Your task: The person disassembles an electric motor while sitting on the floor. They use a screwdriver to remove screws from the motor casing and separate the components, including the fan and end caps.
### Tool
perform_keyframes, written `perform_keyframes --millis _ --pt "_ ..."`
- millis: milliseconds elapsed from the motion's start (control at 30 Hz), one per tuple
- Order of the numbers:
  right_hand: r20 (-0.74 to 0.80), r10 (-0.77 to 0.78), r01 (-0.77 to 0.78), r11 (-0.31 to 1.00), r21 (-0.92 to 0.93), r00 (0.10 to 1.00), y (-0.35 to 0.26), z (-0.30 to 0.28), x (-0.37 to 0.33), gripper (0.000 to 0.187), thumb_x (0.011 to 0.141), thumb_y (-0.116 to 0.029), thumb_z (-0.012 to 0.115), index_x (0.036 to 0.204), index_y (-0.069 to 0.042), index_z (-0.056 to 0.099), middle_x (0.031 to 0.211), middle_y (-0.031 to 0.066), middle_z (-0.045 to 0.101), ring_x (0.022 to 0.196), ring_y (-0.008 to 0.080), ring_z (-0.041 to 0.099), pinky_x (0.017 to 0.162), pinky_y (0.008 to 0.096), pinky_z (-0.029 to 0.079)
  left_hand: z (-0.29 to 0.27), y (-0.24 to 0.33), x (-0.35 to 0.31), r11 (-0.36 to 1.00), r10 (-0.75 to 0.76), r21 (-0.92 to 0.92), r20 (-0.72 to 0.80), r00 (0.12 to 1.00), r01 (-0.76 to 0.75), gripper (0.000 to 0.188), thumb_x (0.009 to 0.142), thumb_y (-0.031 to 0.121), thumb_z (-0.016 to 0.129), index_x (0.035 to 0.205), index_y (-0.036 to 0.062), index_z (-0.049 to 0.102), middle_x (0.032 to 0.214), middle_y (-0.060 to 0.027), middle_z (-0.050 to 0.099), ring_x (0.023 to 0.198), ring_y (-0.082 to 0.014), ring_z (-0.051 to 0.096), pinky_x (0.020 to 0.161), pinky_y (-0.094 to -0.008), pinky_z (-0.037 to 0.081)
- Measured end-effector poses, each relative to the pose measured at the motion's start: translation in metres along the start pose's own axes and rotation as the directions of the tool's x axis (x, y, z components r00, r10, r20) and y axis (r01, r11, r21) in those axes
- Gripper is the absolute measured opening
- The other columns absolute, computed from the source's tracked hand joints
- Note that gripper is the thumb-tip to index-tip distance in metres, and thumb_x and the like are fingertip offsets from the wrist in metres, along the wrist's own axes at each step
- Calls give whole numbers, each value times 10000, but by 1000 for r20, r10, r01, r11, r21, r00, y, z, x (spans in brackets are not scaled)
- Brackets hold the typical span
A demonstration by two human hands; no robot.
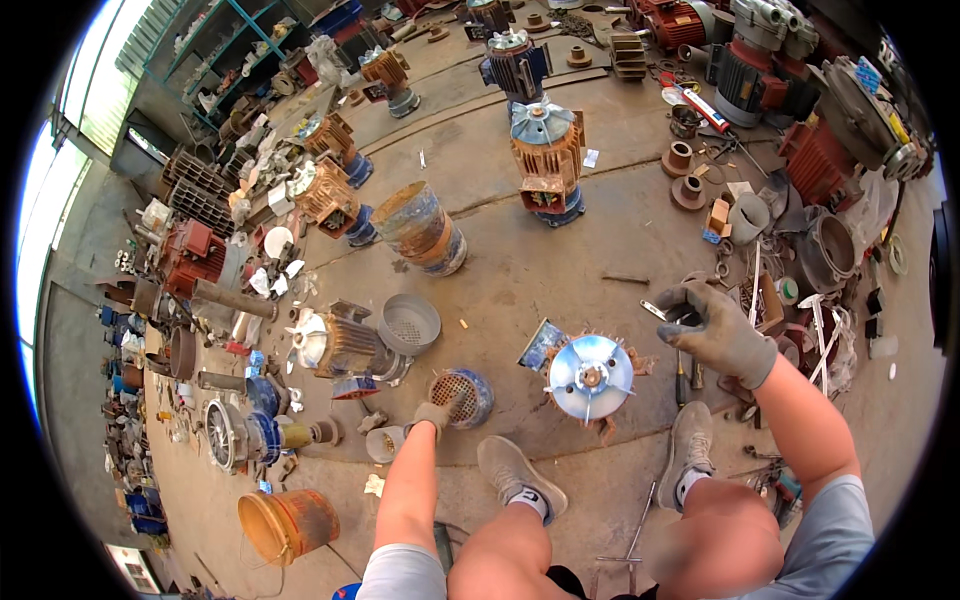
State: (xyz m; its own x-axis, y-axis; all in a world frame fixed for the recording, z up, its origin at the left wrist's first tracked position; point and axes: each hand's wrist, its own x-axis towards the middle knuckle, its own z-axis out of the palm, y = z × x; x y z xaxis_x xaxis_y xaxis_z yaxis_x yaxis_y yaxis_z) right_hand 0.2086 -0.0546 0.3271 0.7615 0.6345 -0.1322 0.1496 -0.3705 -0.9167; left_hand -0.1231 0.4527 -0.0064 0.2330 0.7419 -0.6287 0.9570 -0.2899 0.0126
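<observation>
My left hand (436,413), in a grey work glove, grips the rim of a round blue fan cover (476,402) with a perforated face. My right hand (718,335), also gloved, is raised and closed on a small silver metal tool (653,311). Only the tool's end shows past the fingers, so its exact kind cannot be made out. Between my hands, in front of my feet, an electric motor stands on end with its pale blue fan (591,377) facing up. A blue terminal box (541,345) juts from its left side.
A grey perforated cover (409,323) and a motor with a white fan (318,341) lie left. Ahead stand a rusty cylinder (420,230) and a rust-brown motor (548,165). An orange bucket (287,525) is at lower left; a T-handled tool (636,530) lies beside my leg.
</observation>
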Motion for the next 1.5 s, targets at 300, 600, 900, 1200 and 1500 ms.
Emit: perform_keyframes --millis 300,600,900,1200,1500 --pt "-59 -320 318 947 -38 946 104 94 25 494 1088 -301 630 1452 30 583 1375 208 666 1278 330 663 1095 401 519 32 47 -29 607 87 -786 -79 993 -116 1071 687 320 1041 1512 -48 466 1342 -217 698 1157 -294 719 975 -387 606" --pt "17 -51 40 924 380 999 97 78 20 608 1083 -426 633 1485 24 557 1389 151 656 1309 226 601 1146 386 461 4 104 -112 812 298 -376 -389 872 -446 1158 677 210 1029 1594 18 347 1498 -208 573 1360 -325 599 1140 -416 512" --pt "-171 45 63 814 577 984 107 44 -12 532 1098 -303 641 1493 38 537 1416 125 637 1339 201 579 1148 368 458 -131 149 -296 -378 567 -925 -255 783 -28 819 1001 560 727 1631 125 435 1594 -93 532 1413 -325 568 1167 -516 525" --pt "31 -490 488 872 49 871 85 47 -32 877 895 -371 851 1608 -34 467 1571 216 548 1474 427 501 1228 529 400 -89 200 -355 120 703 -931 -165 692 -344 772 1122 602 488 1630 26 412 1559 -125 558 1378 -249 598 1134 -405 536" --pt "-2 -353 348 923 -162 936 102 61 -36 941 855 -394 882 1636 -100 448 1661 201 461 1556 439 385 1276 578 328 -76 174 -328 637 704 -376 -70 706 -673 713 1174 559 347 1522 -41 515 1394 -253 643 1246 -347 634 1072 -436 484"
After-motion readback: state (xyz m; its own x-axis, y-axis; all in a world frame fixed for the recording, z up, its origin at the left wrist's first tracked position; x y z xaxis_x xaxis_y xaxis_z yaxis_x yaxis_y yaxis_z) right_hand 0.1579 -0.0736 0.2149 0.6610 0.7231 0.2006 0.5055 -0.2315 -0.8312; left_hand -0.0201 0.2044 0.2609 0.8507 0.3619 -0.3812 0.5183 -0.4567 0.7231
